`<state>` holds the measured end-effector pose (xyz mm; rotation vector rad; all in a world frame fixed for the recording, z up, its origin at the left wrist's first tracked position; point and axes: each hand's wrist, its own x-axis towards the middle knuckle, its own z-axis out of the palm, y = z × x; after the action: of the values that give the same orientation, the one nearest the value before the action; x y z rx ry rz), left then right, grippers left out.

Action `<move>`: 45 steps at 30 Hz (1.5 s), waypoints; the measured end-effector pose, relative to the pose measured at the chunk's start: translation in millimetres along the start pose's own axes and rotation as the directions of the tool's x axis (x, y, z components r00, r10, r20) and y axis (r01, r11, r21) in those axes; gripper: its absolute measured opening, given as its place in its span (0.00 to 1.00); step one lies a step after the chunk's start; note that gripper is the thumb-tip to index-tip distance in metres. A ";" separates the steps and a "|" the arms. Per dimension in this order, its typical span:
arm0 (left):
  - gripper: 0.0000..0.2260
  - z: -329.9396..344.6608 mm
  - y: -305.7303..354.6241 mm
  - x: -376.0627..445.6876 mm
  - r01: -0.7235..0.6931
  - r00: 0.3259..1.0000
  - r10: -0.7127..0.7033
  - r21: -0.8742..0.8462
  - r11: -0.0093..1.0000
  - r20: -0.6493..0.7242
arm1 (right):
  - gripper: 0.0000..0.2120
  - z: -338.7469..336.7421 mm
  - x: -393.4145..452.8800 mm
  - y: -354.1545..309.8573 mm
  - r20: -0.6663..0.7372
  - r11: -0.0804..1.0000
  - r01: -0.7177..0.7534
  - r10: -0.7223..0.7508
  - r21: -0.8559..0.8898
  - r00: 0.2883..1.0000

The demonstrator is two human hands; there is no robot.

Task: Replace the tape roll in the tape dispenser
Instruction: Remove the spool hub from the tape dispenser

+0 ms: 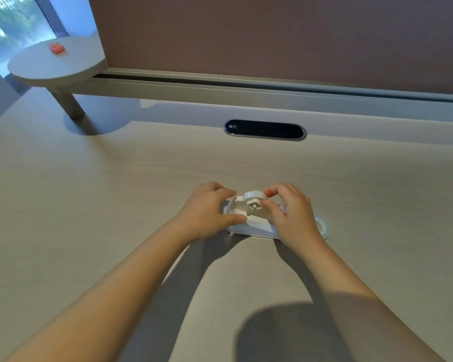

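Seen from the head camera, a white tape dispenser [249, 218] sits on the pale wood-grain desk [115, 205], a little nearer the person than the middle of the desktop and well short of the dark oval cable slot [265, 129] at the back edge. The dispenser is a low, blocky plastic body with a flat base and an open cradle in its top, all one plain white with stepped inner walls showing. Its long axis runs roughly left to right across the desk, with its right end a touch nearer the person than its left; which end carries the cutter I cannot tell, since both ends are covered. The left hand [209, 210] is clamped over the left end, thumb along the near side and fingers curled over the far side. The right hand [290, 212] pinches a white tape roll [254, 196] between thumb and forefinger, the roll standing on edge at the top of the cradle; whether it is seated there is not clear. Just beside the right wrist, a second white ring-shaped roll [322, 227] lies flat on the desk, partly hidden by the hand. Far off to the left, a small round side shelf [55, 66] holds a little red object [56, 47].
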<state>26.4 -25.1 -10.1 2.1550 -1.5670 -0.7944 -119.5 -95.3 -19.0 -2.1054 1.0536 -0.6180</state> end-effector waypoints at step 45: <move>0.05 95.4 32.2 -77.9 -0.186 0.968 0.052 -0.564 0.805 -0.245 | 0.08 -4.7 -125.7 34.7 -0.102 0.896 0.395 -0.421 -0.203 0.901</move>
<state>-75.1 41.9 -47.6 1.6099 -1.1357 -0.8298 -209.8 -8.4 -55.4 -2.4991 0.7604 -0.9189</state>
